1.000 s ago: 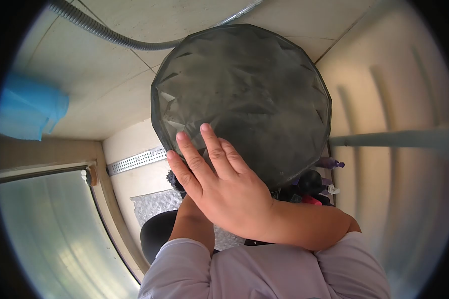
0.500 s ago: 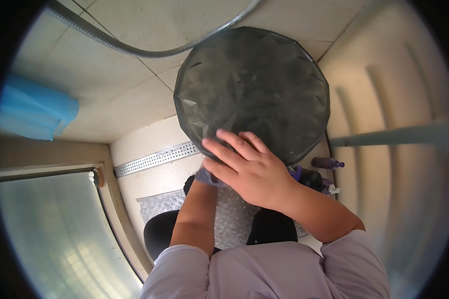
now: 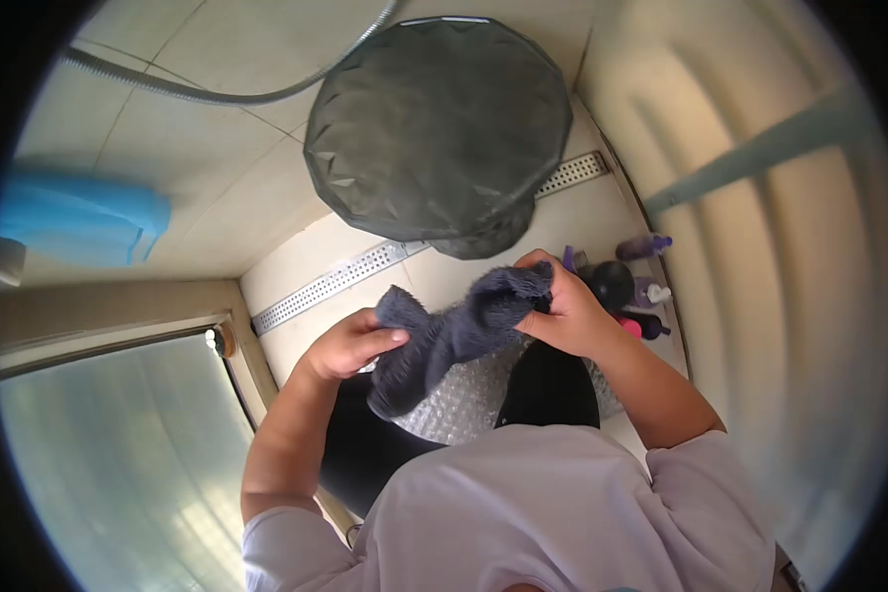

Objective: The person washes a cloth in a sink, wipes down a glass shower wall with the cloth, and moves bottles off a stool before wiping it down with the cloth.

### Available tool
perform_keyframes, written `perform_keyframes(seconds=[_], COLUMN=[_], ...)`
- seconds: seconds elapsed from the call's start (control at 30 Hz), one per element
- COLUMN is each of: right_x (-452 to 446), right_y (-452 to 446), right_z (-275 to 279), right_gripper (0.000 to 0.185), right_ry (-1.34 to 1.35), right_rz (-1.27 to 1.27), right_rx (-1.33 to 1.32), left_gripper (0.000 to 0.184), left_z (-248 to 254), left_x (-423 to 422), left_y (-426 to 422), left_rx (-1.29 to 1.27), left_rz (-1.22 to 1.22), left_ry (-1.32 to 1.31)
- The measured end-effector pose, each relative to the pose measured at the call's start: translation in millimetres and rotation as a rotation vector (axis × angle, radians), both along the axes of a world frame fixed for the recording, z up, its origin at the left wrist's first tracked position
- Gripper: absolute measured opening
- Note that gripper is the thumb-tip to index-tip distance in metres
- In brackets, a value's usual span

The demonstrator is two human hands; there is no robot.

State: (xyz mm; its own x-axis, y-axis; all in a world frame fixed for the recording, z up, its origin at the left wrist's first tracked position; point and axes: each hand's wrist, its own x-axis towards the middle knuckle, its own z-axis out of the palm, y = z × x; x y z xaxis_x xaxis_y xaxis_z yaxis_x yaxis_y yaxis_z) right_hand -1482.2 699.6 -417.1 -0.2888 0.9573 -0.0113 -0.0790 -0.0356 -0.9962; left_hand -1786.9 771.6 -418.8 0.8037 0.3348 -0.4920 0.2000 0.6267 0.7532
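A dark grey fluffy cloth (image 3: 434,345) hangs twisted between my two hands, over my knees. My left hand (image 3: 353,343) pinches its left end, thumb on top. Its right end is gripped by my right hand (image 3: 564,311), with the fingers partly hidden behind the fabric. Just beyond the cloth, apart from both hands, stands a dark round stool (image 3: 439,123) with a faceted top and a narrower lower part.
Several bottles, one a purple bottle (image 3: 643,247), stand at my right. A slotted drain (image 3: 331,286) crosses the floor near the wall. A metal hose (image 3: 217,96) curves above. Blue sheeting (image 3: 79,217) hangs left, above a frosted pane (image 3: 128,454).
My right hand has come off the stool and moved down to the cloth. Both hands now spread it apart above my lap. The stool appears higher in view.
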Motion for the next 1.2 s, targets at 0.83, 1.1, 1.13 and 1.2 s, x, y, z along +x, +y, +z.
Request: perform_keyframes(seconds=[0.83, 1.1, 1.13, 1.2], right_x=[66, -49, -42, -16], right_y=[105, 73, 76, 82], right_z=[80, 19, 17, 19], right_gripper=[0.031, 0.044, 0.042, 0.039], right_ry=[-0.081, -1.085, -1.091, -1.103], right_rz=[-0.648, -0.241, -0.252, -0.267], right_rx=[0.276, 0.97, 0.965, 0.951], left_gripper=[0.029, 0.045, 0.047, 0.048], left_z=[37, 12, 10, 7], left_x=[78, 66, 64, 63], left_y=[172, 194, 199, 198], left_rx=[1.832, 1.671, 1.615, 1.593], left_rz=[0.49, 0.363, 0.359, 0.35], left_ry=[0.733, 1.01, 0.938, 0.943])
